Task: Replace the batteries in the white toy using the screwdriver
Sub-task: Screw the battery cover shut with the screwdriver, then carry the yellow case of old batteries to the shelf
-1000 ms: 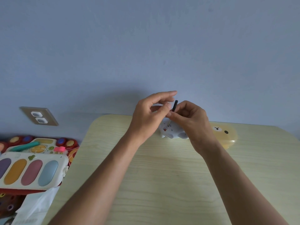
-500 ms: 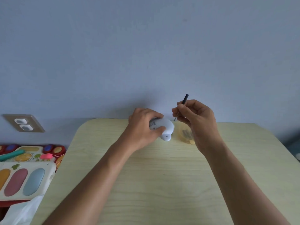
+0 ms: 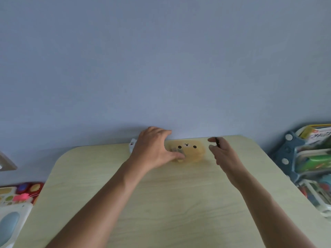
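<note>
The white toy (image 3: 132, 146) lies at the far edge of the table (image 3: 161, 203), and only a small part of it shows to the left of my left hand. My left hand (image 3: 154, 147) reaches over the left end of a yellow translucent bear-face container (image 3: 195, 153). Its fingers are spread and relaxed, and its thumb touches the container's front. Small grey items show through the container near the thumb. My right hand (image 3: 222, 153) hovers to the right of the container and pinches the thin black screwdriver (image 3: 217, 142) between thumb and forefinger.
Colourful plastic toys (image 3: 16, 203) lie on the floor to the left of the table. A blue rack with books (image 3: 308, 158) stands at the right. A wall socket (image 3: 5, 163) sits low on the left. The blue wall runs right behind the table.
My left hand has let go of the white toy and moved right onto the yellow container. My right hand has moved right and down with the screwdriver. The view has swung to the right.
</note>
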A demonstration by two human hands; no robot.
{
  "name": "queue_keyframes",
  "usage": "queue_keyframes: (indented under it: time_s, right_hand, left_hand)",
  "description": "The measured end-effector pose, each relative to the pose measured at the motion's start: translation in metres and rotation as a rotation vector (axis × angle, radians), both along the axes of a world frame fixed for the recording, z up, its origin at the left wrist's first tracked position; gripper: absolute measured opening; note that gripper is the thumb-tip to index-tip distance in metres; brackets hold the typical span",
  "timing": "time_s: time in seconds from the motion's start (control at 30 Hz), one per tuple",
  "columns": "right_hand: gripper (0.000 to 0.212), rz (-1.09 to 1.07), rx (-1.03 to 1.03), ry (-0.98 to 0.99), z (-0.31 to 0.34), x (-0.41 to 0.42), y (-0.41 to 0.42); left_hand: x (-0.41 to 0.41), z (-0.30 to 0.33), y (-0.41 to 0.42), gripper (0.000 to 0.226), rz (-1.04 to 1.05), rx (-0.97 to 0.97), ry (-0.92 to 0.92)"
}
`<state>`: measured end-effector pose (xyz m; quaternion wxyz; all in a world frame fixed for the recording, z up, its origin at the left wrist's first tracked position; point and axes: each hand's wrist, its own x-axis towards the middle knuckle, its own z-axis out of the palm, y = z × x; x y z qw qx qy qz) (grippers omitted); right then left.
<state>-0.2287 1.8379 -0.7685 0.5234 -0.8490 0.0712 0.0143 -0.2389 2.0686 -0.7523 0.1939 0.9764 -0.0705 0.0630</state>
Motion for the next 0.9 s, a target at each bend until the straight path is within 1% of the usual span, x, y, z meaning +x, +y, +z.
queue_keyframes:
  time_s: [0.03, 0.07, 0.1, 0.13, 0.17, 0.2, 0.27, 0.3, 0.37, 0.43, 0.47, 0.53, 0.57, 0.63, 0.7, 0.77, 0.83, 0.9]
  right_hand:
    - [0.036, 0.029, -0.026, 0.018, -0.001, -0.002, 0.001]
    - [0.051, 0.058, -0.053, 0.039, -0.002, -0.003, 0.001]
    - [0.067, 0.085, -0.079, 0.057, -0.004, -0.003, 0.003]
    - [0.080, 0.109, -0.115, 0.066, -0.004, -0.002, 0.005]
    - [0.084, 0.129, -0.150, 0.066, -0.005, -0.001, 0.008]
    - [0.076, 0.147, -0.185, 0.060, -0.005, 0.000, 0.011]
    - [0.044, 0.172, -0.232, 0.026, -0.007, 0.002, 0.015]
    - [0.038, 0.181, -0.237, 0.009, -0.007, 0.004, 0.015]
    - [0.034, 0.203, -0.225, -0.014, -0.010, 0.007, 0.013]
    - [0.036, 0.198, -0.230, -0.047, -0.015, 0.012, 0.011]
    - [0.041, 0.180, -0.237, -0.062, -0.016, 0.013, 0.011]
    - [0.059, 0.144, -0.228, -0.095, -0.019, 0.015, 0.009]
    - [0.069, 0.129, -0.207, -0.104, -0.019, 0.015, 0.007]
    - [0.082, 0.105, -0.154, -0.104, -0.013, 0.011, 0.001]
    - [0.087, 0.091, -0.098, -0.080, 0.003, 0.006, -0.006]
    - [0.087, 0.078, -0.028, -0.062, 0.032, -0.001, -0.012]
    - [0.087, 0.057, 0.042, -0.055, 0.072, -0.009, -0.018]
    - [0.088, 0.023, 0.089, -0.058, 0.120, -0.017, -0.026]
  left_hand:
    - [0.002, -0.001, -0.003, 0.106, -0.002, 0.027, 0.035]
    - [0.004, -0.003, -0.006, 0.108, -0.007, 0.055, 0.070]
    - [0.005, -0.005, -0.008, 0.104, -0.009, 0.080, 0.097]
    - [0.007, -0.008, -0.010, 0.095, -0.005, 0.104, 0.109]
    - [0.008, -0.010, -0.012, 0.085, -0.002, 0.128, 0.117]
    - [0.010, -0.012, -0.013, 0.078, 0.002, 0.146, 0.123]
    - [0.014, -0.015, -0.015, 0.075, 0.007, 0.166, 0.119]
    - [0.016, -0.017, -0.014, 0.076, 0.012, 0.168, 0.120]
    - [0.020, -0.018, -0.014, 0.079, 0.021, 0.151, 0.119]
    - [0.021, -0.018, -0.012, 0.075, 0.036, 0.114, 0.113]
    - [0.021, -0.017, -0.011, 0.070, 0.050, 0.073, 0.107]
    - [0.021, -0.015, -0.010, 0.063, 0.079, -0.041, 0.122]
    - [0.021, -0.012, -0.011, 0.062, 0.081, -0.094, 0.136]
    - [0.020, -0.003, -0.014, 0.063, 0.084, -0.211, 0.164]
    - [0.016, 0.015, -0.021, 0.069, 0.102, -0.339, 0.194]
    - [0.011, 0.041, -0.028, 0.078, 0.125, -0.475, 0.216]
    - [0.006, 0.073, -0.037, 0.082, 0.129, -0.611, 0.242]
    - [0.002, 0.114, -0.049, 0.083, 0.112, -0.708, 0.258]
